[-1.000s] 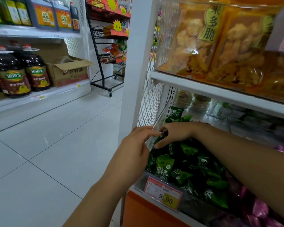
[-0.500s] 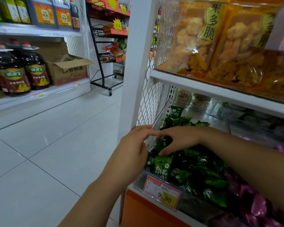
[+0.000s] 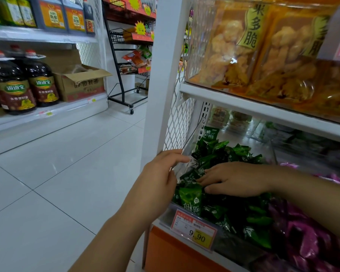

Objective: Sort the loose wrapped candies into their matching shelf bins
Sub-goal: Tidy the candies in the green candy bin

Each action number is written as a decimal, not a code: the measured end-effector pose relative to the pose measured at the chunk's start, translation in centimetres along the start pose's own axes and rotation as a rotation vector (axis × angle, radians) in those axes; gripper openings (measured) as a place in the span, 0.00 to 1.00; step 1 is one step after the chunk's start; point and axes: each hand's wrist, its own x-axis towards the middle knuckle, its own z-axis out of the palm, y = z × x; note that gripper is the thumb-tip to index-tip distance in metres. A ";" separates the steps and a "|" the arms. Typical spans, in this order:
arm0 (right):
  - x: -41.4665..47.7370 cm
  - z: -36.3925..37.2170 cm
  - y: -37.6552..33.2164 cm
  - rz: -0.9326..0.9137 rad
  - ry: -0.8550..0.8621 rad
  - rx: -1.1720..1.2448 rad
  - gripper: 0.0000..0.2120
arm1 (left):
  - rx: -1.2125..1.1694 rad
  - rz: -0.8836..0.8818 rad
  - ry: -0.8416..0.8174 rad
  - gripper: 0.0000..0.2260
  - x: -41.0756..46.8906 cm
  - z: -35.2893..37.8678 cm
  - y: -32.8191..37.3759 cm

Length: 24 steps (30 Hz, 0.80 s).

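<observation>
site: shop aisle, candy shelving seen from the head view; the green wrapped candies point(image 3: 214, 211) lie heaped in the leftmost clear bin point(image 3: 234, 244) on the lower shelf, filling it to the front wall; purple wrapped candies point(image 3: 306, 242) lie just beside them to the right, the two heaps touching where they meet; a red and yellow price tag point(image 3: 194, 230) reading 9.90 is fixed to the bin front.

right hand point(image 3: 234, 178): palm down on top of the green heap, fingers straight and slightly spread, pointing left, tips touching wrappers; nothing clamped in it; forearm passes over the purple heap.

left hand point(image 3: 161, 179): at the bin's left edge, beside the white upright post point(image 3: 161, 75); fingers extended and loosely apart, reaching toward the clear side wall; whether the tips touch the wall or a wrapper cannot be told; no candy seen held.

surroundings: upper shelf point(image 3: 263, 112) carries orange snack bags point(image 3: 234, 50) behind a clear front; white mesh panel point(image 3: 180, 124) closes the shelf end; across the tiled floor point(image 3: 57, 173) stand dark oil bottles point(image 3: 16, 85), an open cardboard box point(image 3: 81, 83) and a black wheeled rack point(image 3: 126, 65).
</observation>
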 end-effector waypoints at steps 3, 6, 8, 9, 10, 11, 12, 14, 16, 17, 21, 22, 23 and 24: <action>0.1 -0.8 0.2 0.050 0.012 0.223 0.17 | -0.006 -0.005 0.000 0.22 0.0 0.0 0.0; 1.0 -2.2 0.5 0.083 0.130 0.447 0.13 | -0.002 -0.012 -0.001 0.23 0.0 0.0 0.1; 2.0 -2.9 1.1 0.129 0.227 0.604 0.14 | 0.001 -0.013 -0.008 0.24 0.0 0.0 0.1; 2.7 -3.2 1.4 0.160 0.267 0.679 0.14 | 0.001 -0.014 -0.010 0.24 0.0 0.0 0.1; 3.4 -3.4 1.7 0.193 0.298 0.726 0.14 | -0.001 -0.015 -0.009 0.25 0.0 0.0 0.1; 4.1 -3.5 2.1 0.226 0.325 0.722 0.14 | -0.005 -0.013 -0.007 0.25 0.0 0.0 0.1; 4.8 -3.4 2.5 0.253 0.341 0.665 0.15 | -0.010 -0.011 -0.006 0.25 0.0 0.0 0.1; 6.1 -3.2 2.9 0.277 0.344 0.531 0.16 | -0.018 -0.007 -0.002 0.26 0.0 0.0 0.0; 7.0 -2.9 3.2 0.290 0.318 0.458 0.15 | -0.012 0.003 0.004 0.26 0.0 0.0 -0.1; 7.3 -2.7 3.3 0.296 0.296 0.435 0.15 | -0.007 0.007 0.007 0.26 0.1 0.0 -0.1; 8.2 -2.0 3.9 0.334 0.220 0.392 0.16 | -0.005 0.002 0.006 0.25 0.1 0.0 -0.1; 8.5 -1.9 4.1 0.341 0.215 0.378 0.16 | -0.006 0.000 0.006 0.25 0.1 0.0 -0.1; 8.7 -1.9 4.3 0.346 0.216 0.366 0.16 | -0.006 0.001 0.007 0.26 0.2 0.0 0.0; 8.9 -1.9 4.4 0.357 0.215 0.366 0.16 | -0.004 0.002 0.007 0.27 0.2 0.0 0.0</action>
